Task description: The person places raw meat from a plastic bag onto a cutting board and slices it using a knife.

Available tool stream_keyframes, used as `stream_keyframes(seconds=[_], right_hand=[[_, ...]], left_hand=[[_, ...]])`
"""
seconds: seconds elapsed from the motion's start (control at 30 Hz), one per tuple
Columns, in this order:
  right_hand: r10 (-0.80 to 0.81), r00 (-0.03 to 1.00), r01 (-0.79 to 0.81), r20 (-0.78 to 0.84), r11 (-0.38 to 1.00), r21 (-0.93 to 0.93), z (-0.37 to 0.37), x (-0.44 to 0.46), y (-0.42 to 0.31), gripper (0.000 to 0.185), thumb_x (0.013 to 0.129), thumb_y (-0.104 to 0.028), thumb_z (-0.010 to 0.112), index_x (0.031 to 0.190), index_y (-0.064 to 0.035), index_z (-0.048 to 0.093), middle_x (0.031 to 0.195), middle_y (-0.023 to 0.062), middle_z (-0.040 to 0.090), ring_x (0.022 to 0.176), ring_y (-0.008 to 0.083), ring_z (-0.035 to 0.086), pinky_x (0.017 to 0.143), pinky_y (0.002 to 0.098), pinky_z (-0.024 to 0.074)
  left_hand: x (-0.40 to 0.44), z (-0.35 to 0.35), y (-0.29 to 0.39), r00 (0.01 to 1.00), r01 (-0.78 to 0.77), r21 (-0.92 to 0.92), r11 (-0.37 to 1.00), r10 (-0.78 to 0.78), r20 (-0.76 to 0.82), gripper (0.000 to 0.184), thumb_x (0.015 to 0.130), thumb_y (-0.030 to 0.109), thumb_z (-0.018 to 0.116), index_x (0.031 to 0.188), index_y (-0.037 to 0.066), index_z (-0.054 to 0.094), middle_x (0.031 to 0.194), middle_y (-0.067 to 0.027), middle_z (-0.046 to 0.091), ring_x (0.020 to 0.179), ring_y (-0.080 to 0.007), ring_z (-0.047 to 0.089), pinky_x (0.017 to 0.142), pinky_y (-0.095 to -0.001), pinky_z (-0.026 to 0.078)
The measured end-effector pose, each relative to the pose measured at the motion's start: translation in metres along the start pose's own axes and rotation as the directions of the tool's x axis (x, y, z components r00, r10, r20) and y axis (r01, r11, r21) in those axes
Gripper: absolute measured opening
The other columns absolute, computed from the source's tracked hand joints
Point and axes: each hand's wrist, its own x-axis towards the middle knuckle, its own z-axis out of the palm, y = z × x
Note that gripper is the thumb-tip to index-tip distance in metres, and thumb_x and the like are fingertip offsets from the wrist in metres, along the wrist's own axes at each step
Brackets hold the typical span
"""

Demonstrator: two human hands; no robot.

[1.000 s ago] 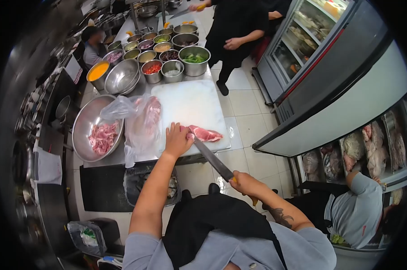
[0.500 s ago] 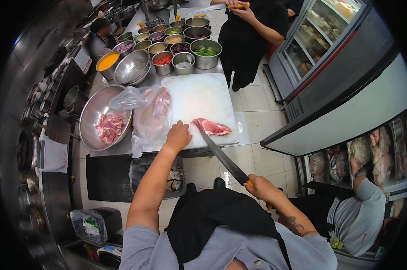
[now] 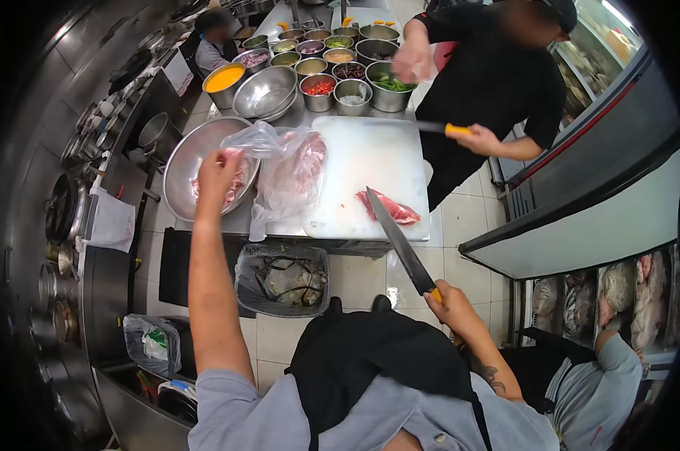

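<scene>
My right hand (image 3: 451, 307) grips the yellow handle of a long knife (image 3: 404, 252). Its tip reaches a red piece of raw meat (image 3: 394, 209) at the near right of the white cutting board (image 3: 347, 165). Above the large steel bowl (image 3: 180, 165), my left hand (image 3: 219, 179) is closed, with what looks like a pink slice of meat (image 3: 233, 156) at its fingers. Cut raw meat (image 3: 238, 184) lies in that bowl, partly hidden behind the hand. Between bowl and board, a clear plastic bag (image 3: 283, 188) holds a larger piece of meat.
Several steel containers of cut vegetables and sauce (image 3: 319, 86) stand at the back. A co-worker in black (image 3: 498, 83) holds another knife (image 3: 430, 128) over the board's far right corner. A lined bin (image 3: 283, 282) stands below the table edge. An open freezer (image 3: 565, 203) is at right.
My left hand has moved from the board to above the bowl. My knife still touches the meat. The co-worker has leaned in, their knife now over the board. The view has shifted.
</scene>
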Motion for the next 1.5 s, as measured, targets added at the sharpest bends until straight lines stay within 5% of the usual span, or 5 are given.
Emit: stream_keyframes(seconds=[0.07,0.3,0.43,0.67,1.5], right_hand=[[0.014,1.0,-0.014,0.003,1.0,0.028,0.0,-0.003,-0.002,0.029,0.097,-0.024,0.07,0.103,0.0025,0.061,0.079,0.0279,0.066,0.076,0.0476,0.066,0.068,0.05,0.0513],[0.036,0.999,-0.036,-0.003,0.998,0.046,0.0,-0.017,0.006,0.028,0.099,-0.022,0.069,0.104,0.0038,0.06,0.072,0.0208,0.066,0.06,0.0341,0.066,0.057,0.0423,0.051],[0.11,0.994,-0.108,-0.005,0.983,0.146,-0.007,-0.023,0.001,0.027,0.1,-0.022,0.068,0.102,0.0039,0.059,0.066,0.0141,0.062,0.05,0.0221,0.061,0.049,0.0368,0.0477],[0.136,0.991,-0.131,-0.014,0.977,0.169,-0.011,-0.026,0.002,0.028,0.101,-0.022,0.067,0.104,0.0045,0.06,0.063,0.0109,0.06,0.049,0.0186,0.058,0.047,0.0349,0.0458],[0.017,0.999,-0.021,0.027,0.99,0.138,-0.015,-0.011,0.007,0.058,0.102,-0.019,0.068,0.151,0.0004,0.044,0.068,0.0053,0.057,0.051,0.0132,0.055,0.05,0.0308,0.0476]], left_hand=[[-0.004,-0.023,-0.037,0.99,-0.054,0.609,0.791,0.123,-0.072,0.042,0.09,0.024,0.077,0.118,-0.005,0.066,0.11,-0.0249,0.069,0.103,-0.039,0.068,0.09,-0.0476,0.054],[-0.046,0.014,-0.033,0.891,-0.316,0.552,0.772,0.441,-0.106,0.039,0.087,0.012,0.071,0.122,-0.005,0.065,0.117,-0.0278,0.066,0.114,-0.0461,0.062,0.098,-0.0508,0.05],[-0.099,0.086,0.004,0.987,-0.138,0.2,0.97,0.118,0.106,0.029,0.09,0.009,0.07,0.116,-0.004,0.069,0.102,-0.0246,0.071,0.099,-0.04,0.07,0.088,-0.0434,0.055],[-0.165,0.216,0.041,0.796,-0.482,-0.123,0.867,0.493,0.351,0.059,0.094,0.014,0.066,0.145,-0.008,0.046,0.148,-0.0302,0.05,0.139,-0.0472,0.047,0.116,-0.053,0.038],[-0.191,0.255,0.035,0.73,-0.517,-0.007,0.856,0.445,0.518,0.075,0.101,0.031,0.057,0.156,-0.011,0.028,0.163,-0.0323,0.029,0.151,-0.0482,0.03,0.124,-0.0555,0.025]])
